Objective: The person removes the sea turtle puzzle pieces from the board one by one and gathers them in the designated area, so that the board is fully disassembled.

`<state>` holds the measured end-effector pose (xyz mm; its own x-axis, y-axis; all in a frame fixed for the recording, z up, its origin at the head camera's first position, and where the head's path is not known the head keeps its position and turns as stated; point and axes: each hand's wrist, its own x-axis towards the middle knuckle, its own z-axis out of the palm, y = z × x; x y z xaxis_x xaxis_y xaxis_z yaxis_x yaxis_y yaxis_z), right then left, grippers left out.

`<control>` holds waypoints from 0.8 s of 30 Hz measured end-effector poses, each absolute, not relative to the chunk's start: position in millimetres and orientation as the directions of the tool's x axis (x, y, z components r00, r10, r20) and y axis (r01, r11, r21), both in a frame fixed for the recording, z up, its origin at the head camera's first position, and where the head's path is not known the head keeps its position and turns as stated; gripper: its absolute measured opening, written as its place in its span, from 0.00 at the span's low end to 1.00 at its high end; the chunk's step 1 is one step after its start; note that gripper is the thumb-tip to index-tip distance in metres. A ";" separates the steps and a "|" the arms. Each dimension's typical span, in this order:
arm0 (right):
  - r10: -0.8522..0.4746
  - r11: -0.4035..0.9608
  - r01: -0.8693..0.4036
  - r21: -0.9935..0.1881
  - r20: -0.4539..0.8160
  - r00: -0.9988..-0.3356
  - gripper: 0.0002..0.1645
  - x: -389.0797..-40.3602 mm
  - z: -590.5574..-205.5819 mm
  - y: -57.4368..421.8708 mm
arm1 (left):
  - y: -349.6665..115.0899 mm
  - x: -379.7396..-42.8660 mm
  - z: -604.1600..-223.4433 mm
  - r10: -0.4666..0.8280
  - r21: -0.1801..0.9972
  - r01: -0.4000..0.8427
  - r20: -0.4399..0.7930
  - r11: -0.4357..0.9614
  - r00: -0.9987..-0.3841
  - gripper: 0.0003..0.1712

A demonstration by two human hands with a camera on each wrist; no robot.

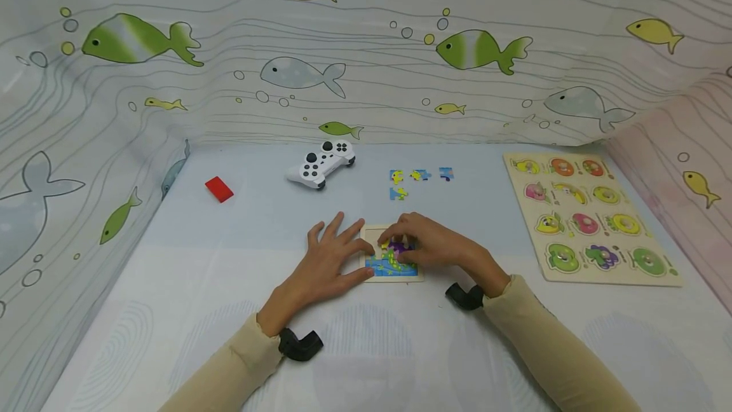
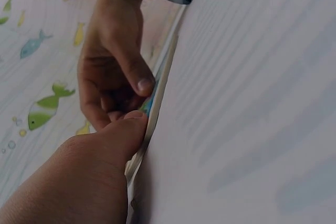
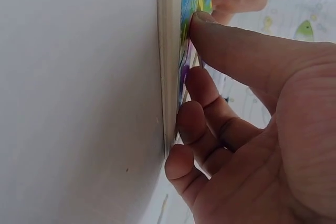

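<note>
A small jigsaw puzzle in a pale wooden frame (image 1: 393, 280) lies on the table, its lower part filled with blue, green and purple pieces. My left hand (image 1: 328, 262) spreads its fingers along the frame's left side, thumb at the lower left corner. In the left wrist view that thumb (image 2: 131, 121) rests at the frame's edge. My right hand (image 1: 437, 243) is bent over the picture from the right, its thumb and fingers pinching at a puzzle piece (image 3: 198, 59) mostly covered by them. In the right wrist view, the thumb (image 3: 210, 30) lies against the picture surface.
Several loose puzzle pieces (image 1: 398, 193) lie behind the frame. A white game controller (image 1: 323, 165) sits at the back, with a red card-like piece (image 1: 220, 189) to its left. On the right lies a large wooden fruit puzzle board (image 1: 572, 205). A fish-patterned curtain (image 1: 377, 107) surrounds the table.
</note>
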<state>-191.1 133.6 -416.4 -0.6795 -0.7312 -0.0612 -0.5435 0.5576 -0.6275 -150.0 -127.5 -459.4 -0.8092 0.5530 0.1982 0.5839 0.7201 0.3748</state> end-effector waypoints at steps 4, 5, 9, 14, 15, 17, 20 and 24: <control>-0.739 0.538 -0.556 -0.633 -0.037 -0.673 0.21 -191.7 -417.1 134.1 | -127.6 -150.2 -460.5 0.552 0.374 0.583 0.199 0.721 -0.810 0.19; -0.742 0.533 -0.563 -0.632 -0.030 -0.670 0.21 -191.8 -417.1 134.1 | -127.5 -150.2 -460.5 0.551 0.374 0.583 0.199 0.721 -0.810 0.19; -0.745 0.528 -0.569 -0.630 -0.022 -0.666 0.21 -191.7 -417.1 133.7 | -127.2 -149.8 -460.3 0.551 0.375 0.582 0.199 0.721 -0.810 0.19; -0.734 0.548 -0.554 -0.627 -0.042 -0.678 0.21 -191.9 -417.9 133.1 | -126.9 -150.1 -459.8 0.553 0.378 0.584 0.200 0.718 -0.809 0.19; -0.734 0.549 -0.556 -0.624 -0.041 -0.678 0.21 -192.0 -418.4 133.2 | -126.9 -150.2 -459.9 0.553 0.377 0.584 0.199 0.718 -0.809 0.19; -0.733 0.553 -0.559 -0.618 -0.043 -0.679 0.21 -192.0 -418.7 133.2 | -126.9 -150.2 -459.7 0.553 0.378 0.584 0.197 0.719 -0.809 0.19; -0.733 0.557 -0.563 -0.611 -0.042 -0.679 0.22 -191.3 -418.3 133.1 | -127.0 -150.2 -459.9 0.553 0.379 0.582 0.196 0.719 -0.810 0.19; -0.728 0.566 -0.569 -0.596 -0.038 -0.684 0.22 -190.8 -417.9 133.2 | -127.2 -150.0 -460.0 0.551 0.384 0.582 0.199 0.717 -0.810 0.18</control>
